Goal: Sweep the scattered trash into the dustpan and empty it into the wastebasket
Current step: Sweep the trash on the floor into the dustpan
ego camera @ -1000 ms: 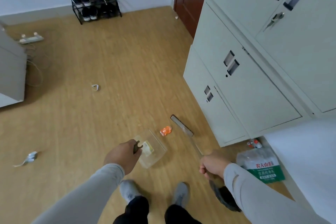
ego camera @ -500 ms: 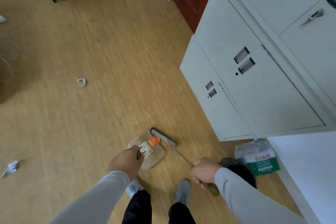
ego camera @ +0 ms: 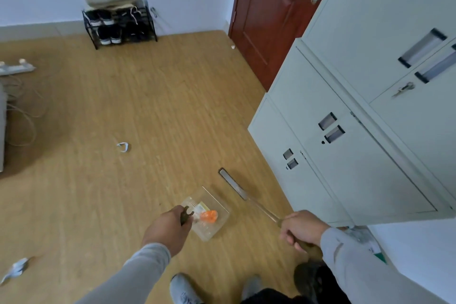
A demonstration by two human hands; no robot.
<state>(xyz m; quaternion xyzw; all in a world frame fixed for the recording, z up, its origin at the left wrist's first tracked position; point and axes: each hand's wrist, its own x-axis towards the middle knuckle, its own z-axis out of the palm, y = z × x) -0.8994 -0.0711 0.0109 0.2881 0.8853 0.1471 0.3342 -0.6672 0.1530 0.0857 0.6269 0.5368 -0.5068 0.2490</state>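
A person's left hand grips the handle of a clear dustpan — kept low, seemingly to retain an orange scrap — while the right hand clasps the broom. White scraps lie well apart; no wastebasket shows.

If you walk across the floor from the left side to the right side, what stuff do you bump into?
Crumpled white paper scrap → small white loop of trash → clear plastic dustpan holding an orange wrapper → flat grey broom head → pale grey metal cabinet.
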